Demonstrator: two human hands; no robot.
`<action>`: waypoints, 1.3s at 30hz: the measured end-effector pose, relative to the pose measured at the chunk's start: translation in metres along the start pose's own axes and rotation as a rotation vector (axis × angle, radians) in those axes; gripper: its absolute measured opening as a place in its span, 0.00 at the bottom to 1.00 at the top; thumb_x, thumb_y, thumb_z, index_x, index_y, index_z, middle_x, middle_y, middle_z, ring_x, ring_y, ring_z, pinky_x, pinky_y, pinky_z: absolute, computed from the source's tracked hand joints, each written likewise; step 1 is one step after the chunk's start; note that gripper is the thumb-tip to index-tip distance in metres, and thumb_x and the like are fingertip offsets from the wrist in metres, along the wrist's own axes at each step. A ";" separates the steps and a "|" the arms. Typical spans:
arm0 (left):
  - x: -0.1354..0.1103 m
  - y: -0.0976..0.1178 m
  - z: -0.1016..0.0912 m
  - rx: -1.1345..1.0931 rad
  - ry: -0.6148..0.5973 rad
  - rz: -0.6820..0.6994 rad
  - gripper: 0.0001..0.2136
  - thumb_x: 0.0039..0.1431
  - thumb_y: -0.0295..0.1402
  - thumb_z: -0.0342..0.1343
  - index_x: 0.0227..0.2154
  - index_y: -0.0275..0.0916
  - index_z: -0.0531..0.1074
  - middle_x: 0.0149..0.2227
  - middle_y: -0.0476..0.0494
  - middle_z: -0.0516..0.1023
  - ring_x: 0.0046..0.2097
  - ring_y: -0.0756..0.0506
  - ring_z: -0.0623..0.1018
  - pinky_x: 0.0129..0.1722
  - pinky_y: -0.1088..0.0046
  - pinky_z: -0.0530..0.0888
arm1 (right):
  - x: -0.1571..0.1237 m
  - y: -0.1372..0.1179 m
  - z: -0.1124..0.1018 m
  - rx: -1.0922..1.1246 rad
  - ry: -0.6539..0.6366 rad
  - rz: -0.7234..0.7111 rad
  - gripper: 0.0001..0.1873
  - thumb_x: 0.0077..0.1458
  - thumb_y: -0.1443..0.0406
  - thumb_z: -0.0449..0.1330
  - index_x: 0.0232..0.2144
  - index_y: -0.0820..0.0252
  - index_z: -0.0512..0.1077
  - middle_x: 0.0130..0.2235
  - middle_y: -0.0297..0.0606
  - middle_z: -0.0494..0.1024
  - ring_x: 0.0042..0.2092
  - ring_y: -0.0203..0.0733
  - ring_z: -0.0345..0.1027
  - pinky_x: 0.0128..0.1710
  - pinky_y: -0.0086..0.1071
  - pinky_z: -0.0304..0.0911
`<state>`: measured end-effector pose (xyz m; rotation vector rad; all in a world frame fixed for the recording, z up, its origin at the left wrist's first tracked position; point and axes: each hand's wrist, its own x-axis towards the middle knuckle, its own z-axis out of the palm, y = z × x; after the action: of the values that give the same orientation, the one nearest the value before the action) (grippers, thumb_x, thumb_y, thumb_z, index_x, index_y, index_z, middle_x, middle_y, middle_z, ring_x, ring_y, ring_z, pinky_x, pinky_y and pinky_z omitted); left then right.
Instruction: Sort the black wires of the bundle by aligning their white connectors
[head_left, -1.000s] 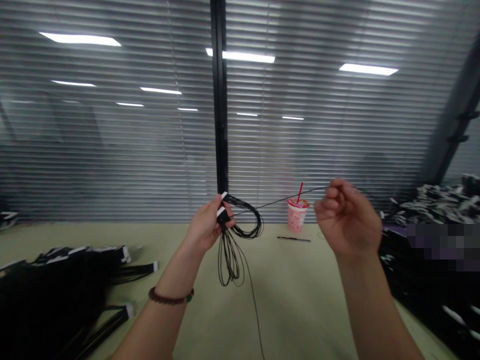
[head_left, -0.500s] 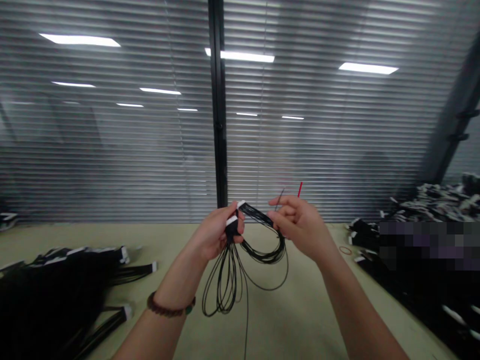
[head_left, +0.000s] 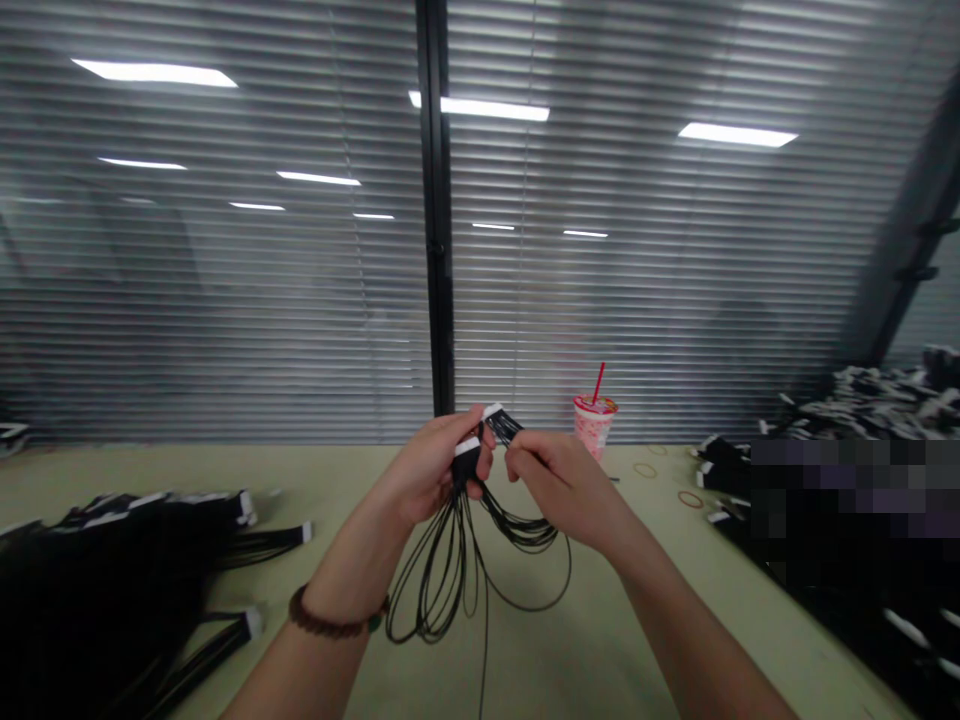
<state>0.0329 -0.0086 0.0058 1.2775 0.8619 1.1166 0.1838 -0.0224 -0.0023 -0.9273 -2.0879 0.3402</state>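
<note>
A bundle of thin black wires (head_left: 457,570) with white connector ends hangs in loops above a pale green table (head_left: 600,640). My left hand (head_left: 431,470) pinches the bundle just below its white connectors (head_left: 480,432). My right hand (head_left: 559,480), fingers closed, grips the black wires right beside the left hand. One loose strand trails down toward the table's near edge.
Heaps of black wire bundles with white ends lie at the left (head_left: 112,570) and right (head_left: 855,520). A pink cup with a red straw (head_left: 594,422) stands at the back by the window blinds. Small rubber bands (head_left: 688,497) lie on the table near it.
My right hand, which held one strand stretched out to the right, has come in to the bundle next to my left hand. The loops hang lower and wider.
</note>
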 end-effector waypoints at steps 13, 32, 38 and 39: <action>0.000 -0.003 -0.001 0.025 -0.035 0.023 0.15 0.55 0.42 0.46 0.22 0.35 0.65 0.13 0.50 0.66 0.13 0.54 0.62 0.09 0.82 0.64 | 0.000 0.002 0.000 0.048 -0.023 -0.003 0.12 0.53 0.72 0.48 0.19 0.64 0.64 0.18 0.27 0.61 0.22 0.25 0.52 0.23 0.20 0.45; -0.002 -0.001 -0.002 0.020 -0.061 0.056 0.16 0.54 0.43 0.47 0.22 0.35 0.66 0.13 0.49 0.66 0.14 0.53 0.64 0.10 0.81 0.65 | -0.002 0.000 0.002 0.066 -0.037 0.018 0.12 0.54 0.71 0.47 0.22 0.64 0.66 0.18 0.28 0.61 0.21 0.25 0.53 0.23 0.20 0.45; -0.002 -0.002 0.000 0.020 -0.069 0.056 0.16 0.55 0.43 0.46 0.22 0.35 0.66 0.13 0.50 0.66 0.14 0.54 0.64 0.10 0.82 0.65 | 0.000 -0.002 0.002 0.062 -0.036 0.006 0.13 0.54 0.72 0.47 0.23 0.63 0.68 0.19 0.27 0.62 0.22 0.25 0.54 0.23 0.20 0.46; -0.002 -0.002 0.000 0.017 -0.067 0.058 0.16 0.55 0.43 0.46 0.22 0.35 0.66 0.13 0.50 0.66 0.14 0.54 0.64 0.10 0.82 0.65 | 0.000 -0.002 0.002 0.057 -0.029 0.002 0.13 0.54 0.71 0.47 0.23 0.63 0.68 0.19 0.27 0.62 0.22 0.25 0.54 0.24 0.20 0.46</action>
<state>0.0328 -0.0100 0.0040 1.3542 0.7902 1.1076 0.1809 -0.0236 -0.0029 -0.8960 -2.0927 0.4139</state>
